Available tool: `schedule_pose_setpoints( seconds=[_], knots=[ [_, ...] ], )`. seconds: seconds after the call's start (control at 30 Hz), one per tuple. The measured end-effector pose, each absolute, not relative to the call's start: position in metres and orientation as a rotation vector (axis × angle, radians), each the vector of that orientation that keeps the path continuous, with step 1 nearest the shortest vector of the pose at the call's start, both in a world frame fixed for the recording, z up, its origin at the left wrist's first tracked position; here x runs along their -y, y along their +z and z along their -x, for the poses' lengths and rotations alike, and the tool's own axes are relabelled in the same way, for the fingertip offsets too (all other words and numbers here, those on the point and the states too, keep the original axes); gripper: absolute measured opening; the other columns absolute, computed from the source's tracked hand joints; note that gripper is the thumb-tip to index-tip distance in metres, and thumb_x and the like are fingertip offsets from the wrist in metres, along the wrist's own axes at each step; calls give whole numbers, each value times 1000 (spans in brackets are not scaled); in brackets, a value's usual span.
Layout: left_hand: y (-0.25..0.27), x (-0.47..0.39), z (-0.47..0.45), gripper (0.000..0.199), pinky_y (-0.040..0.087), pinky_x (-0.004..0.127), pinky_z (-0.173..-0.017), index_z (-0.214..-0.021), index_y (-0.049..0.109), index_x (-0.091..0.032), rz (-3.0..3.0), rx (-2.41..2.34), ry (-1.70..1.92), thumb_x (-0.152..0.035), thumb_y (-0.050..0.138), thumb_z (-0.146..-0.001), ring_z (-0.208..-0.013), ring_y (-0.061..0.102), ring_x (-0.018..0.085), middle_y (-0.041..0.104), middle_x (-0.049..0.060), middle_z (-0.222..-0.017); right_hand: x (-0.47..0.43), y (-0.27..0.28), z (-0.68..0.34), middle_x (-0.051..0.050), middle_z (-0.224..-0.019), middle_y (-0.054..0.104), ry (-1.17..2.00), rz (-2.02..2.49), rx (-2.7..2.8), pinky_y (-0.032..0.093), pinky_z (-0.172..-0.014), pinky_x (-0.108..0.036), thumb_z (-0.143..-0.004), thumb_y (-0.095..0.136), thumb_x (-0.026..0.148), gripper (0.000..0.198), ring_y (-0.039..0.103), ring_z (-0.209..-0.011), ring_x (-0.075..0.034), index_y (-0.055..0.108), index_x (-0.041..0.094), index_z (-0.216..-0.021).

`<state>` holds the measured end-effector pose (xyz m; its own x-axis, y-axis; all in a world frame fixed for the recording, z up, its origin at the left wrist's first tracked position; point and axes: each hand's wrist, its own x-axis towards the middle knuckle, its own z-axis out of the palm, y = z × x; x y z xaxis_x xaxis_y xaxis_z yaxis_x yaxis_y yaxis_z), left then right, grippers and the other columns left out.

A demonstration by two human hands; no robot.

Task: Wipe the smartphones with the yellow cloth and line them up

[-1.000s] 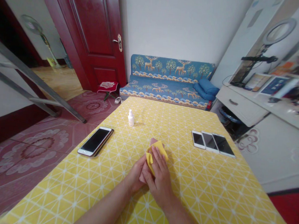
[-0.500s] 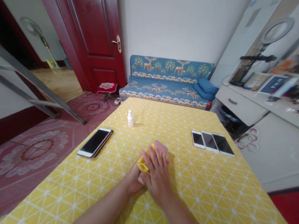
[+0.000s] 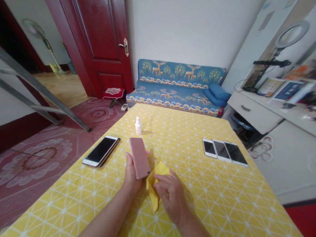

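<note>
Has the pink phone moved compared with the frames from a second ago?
Yes. The pink phone, held in the left hand, has shifted left, toward the black-screened phone and nearer the white bottle, clear of the yellow cloth.

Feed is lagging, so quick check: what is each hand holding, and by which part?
Left hand grips the pink rectangular phone by its near end, back up. Right hand holds the yellow cloth by one edge.

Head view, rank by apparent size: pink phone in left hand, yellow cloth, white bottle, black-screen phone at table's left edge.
1. Black-screen phone and pink phone: look alike, unranked.
2. Yellow cloth, partly hidden by the right hand.
3. White bottle, smallest, also farthest.
</note>
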<state>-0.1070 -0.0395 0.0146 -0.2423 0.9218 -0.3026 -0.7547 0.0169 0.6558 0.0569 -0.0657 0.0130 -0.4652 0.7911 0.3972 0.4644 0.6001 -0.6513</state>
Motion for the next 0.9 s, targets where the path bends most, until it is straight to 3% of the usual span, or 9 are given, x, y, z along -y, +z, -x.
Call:
schedule_pose_setpoints(
  seconds=[0.07,0.17,0.23,0.3,0.43,0.53,0.73,0.9],
  knots=[
    [12,40,110,64,48,25,-63,-100,67,-15,-308,-1006,1620,-71,42,-80,-66,63,16,68,3,-74,69,11,-54,-7,-110,70,641,990,2021,38,-104,-52,-92,48,38,26,63,-104,-24,68,24,-102],
    [8,41,102,50,46,25,-81,-119,60,-23,-571,-1095,1648,-49,66,-77,-95,63,18,70,3,-101,68,-1,-48,-12,-116,66,825,982,1800,52,-87,-41,-88,54,40,50,66,-99,-23,46,21,-134],
    [6,41,94,61,43,27,-90,-131,51,-27,-769,-1091,1607,-34,72,-74,-108,58,19,65,3,-118,64,-10,-43,-12,-116,66,980,982,1631,56,-78,-37,-86,59,37,66,68,-93,-23,31,21,-143],
    [2,40,87,68,42,29,-92,-137,45,-26,-901,-1081,1518,-29,72,-74,-108,58,21,63,6,-121,59,-17,-42,-12,-114,67,1078,1016,1466,58,-75,-37,-85,58,33,69,69,-92,-23,25,19,-144],
    [-6,39,83,70,44,28,-82,-141,39,-24,-1064,-1108,1416,-29,68,-77,-86,60,17,66,3,-97,39,-23,-64,-15,-117,66,926,1172,1360,55,-84,-44,-84,55,30,49,66,-101,-26,48,17,-130],
    [-8,39,85,61,42,25,-73,-134,49,-23,-1121,-1156,1373,-28,68,-77,-74,55,14,63,0,-84,25,-24,-104,-14,-119,65,686,1333,1376,49,-92,-48,-82,53,31,41,62,-108,-28,59,17,-120],
    [-9,38,87,43,39,24,-67,-117,64,-20,-1147,-1190,1335,-28,68,-75,-68,50,13,61,1,-79,29,-28,-219,-13,-116,66,335,1792,1349,47,-90,-47,-80,44,40,47,61,-106,-31,63,20,-118],
    [-11,37,87,39,39,25,-67,-115,66,-20,-1287,-1262,1279,-32,64,-78,-69,52,15,63,2,-79,53,-35,-288,-19,-113,62,-39,2062,1414,42,-96,-50,-80,36,56,62,56,-110,-35,68,11,-109]
  ],
)
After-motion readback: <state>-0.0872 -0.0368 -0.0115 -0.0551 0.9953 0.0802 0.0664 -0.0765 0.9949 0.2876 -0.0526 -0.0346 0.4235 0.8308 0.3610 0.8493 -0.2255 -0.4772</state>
